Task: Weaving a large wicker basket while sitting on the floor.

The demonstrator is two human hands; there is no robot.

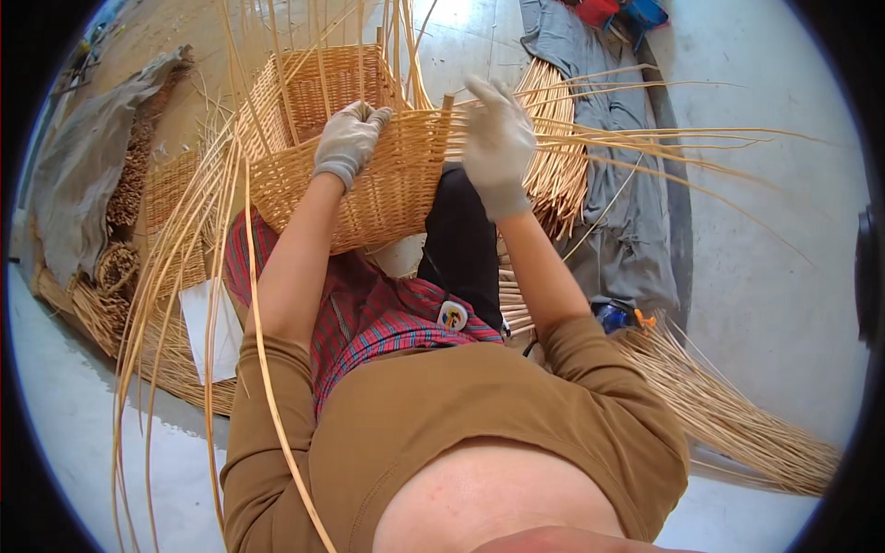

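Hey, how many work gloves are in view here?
2. One work glove is on the left hand, at the rim of the wicker basket; the other is on the right hand, beside the basket's right corner. Others may be hidden.

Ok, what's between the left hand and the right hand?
In the head view, mainly part of the basket, including its corner post, lies between left hand and right hand.
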